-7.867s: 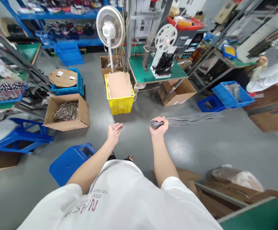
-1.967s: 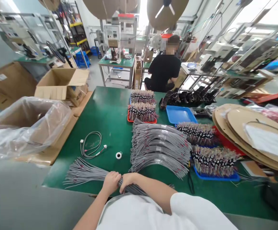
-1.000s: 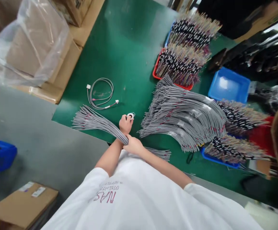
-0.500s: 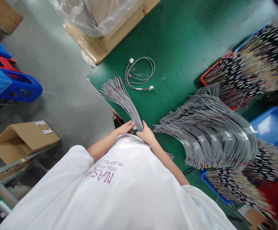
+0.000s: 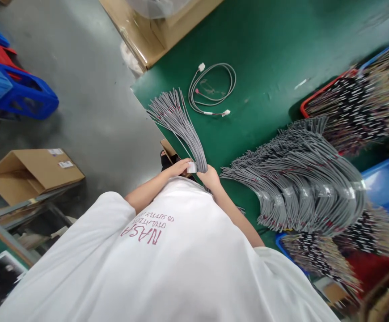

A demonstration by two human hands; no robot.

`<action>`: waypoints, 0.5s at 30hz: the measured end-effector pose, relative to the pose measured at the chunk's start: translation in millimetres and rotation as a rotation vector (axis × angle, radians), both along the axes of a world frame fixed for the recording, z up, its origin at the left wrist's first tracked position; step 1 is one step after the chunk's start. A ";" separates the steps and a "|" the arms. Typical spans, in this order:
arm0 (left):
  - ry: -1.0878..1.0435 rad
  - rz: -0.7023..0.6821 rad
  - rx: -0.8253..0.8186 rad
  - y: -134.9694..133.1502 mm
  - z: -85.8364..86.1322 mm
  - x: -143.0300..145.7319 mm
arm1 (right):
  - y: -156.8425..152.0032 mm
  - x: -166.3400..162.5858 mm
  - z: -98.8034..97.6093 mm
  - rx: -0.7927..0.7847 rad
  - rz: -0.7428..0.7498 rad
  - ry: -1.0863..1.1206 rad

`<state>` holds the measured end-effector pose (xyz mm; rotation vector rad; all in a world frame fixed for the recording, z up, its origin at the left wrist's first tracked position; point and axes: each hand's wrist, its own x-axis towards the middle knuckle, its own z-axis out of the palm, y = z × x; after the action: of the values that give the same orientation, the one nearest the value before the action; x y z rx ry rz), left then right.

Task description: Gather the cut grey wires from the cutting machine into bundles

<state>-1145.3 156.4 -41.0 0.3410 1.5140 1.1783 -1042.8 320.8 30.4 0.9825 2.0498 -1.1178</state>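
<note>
Read all clock positions from the right hand (image 5: pixel 210 178), with 12 toward the top of the view. Largest item, spread from 12 to 3 o'clock: green table (image 5: pixel 275 40). On it at 3 o'clock, well apart from the grip: stack of gray wire bundles (image 5: pixel 302 174), bowed, with shiny bands around the middles. Off the table at 9 o'clock: cardboard box (image 5: pixel 43 167). Beyond the stack at 3 o'clock: blue tray (image 5: pixel 387 185).

Held bundle (image 5: pixel 188 138) of gray wires: at the table edge, in the right hand. Long axis from 11 o'clock, loose ends fanned over the table, through the grip, apparently to between 4 and 5 o'clock, partly hidden by the right forearm (image 5: pixel 239 219). Right forearm: angled in from 5 o'clock. Left forearm (image 5: pixel 147 192): angled in from 8 o'clock.

On the table at 12 o'clock: coiled cable (image 5: pixel 234 82) with white plugs (image 5: pixel 201 67).

Right hand: wrapped around the bundle. Left hand (image 5: pixel 180 167): just beside the bundle, apparently pinching a white roll (image 5: pixel 192 167), probably tape. Governing relation, as judged: roll at 10 o'clock from the right-hand grip, left hand nearer. Contact between roll and bundle: not possible to confirm.
</note>
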 end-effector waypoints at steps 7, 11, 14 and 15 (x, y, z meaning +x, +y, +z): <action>0.298 0.095 0.028 1.5 36.9 -9.2 | -2.6 -3.6 -7.7 0.028 -0.030 -0.053; 0.551 -0.042 0.051 39.0 58.3 -28.4 | -12.4 -7.6 -0.5 0.083 0.046 -0.090; 0.896 -0.373 -0.055 81.2 57.1 -40.0 | -16.8 -10.2 5.9 0.138 0.099 -0.101; 0.968 -0.469 -0.101 94.1 54.6 -42.7 | -16.6 -10.9 7.7 0.158 0.112 -0.104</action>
<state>-1188.0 250.5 13.7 1.2485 2.1243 0.5453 -1053.7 304.2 38.0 0.9676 2.1055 -0.8406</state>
